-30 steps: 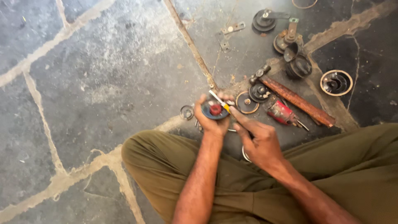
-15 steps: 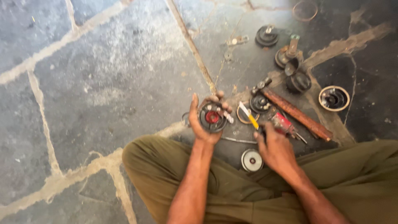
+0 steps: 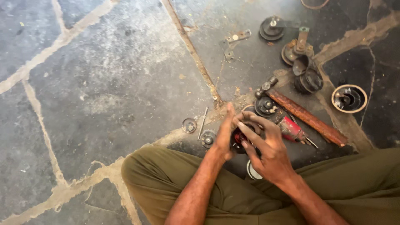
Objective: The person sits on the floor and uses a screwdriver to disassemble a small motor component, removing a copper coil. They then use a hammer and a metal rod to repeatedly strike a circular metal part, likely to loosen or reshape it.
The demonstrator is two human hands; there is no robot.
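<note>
Head view: right hand [image 3: 268, 152] had dropped the yellow-handled tool it held half a second before and came over onto the small red-centred round part [image 3: 239, 136], fingers curled around it. Left hand [image 3: 225, 133] cupped the part from the left, fingers straight up (centre frame, above the knees). Rusty bar [image 3: 308, 118] lay right.

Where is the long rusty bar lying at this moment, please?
In the head view the rusty bar lies slantwise on the stone floor, right of the hands, just beyond the red-handled tool.
</note>
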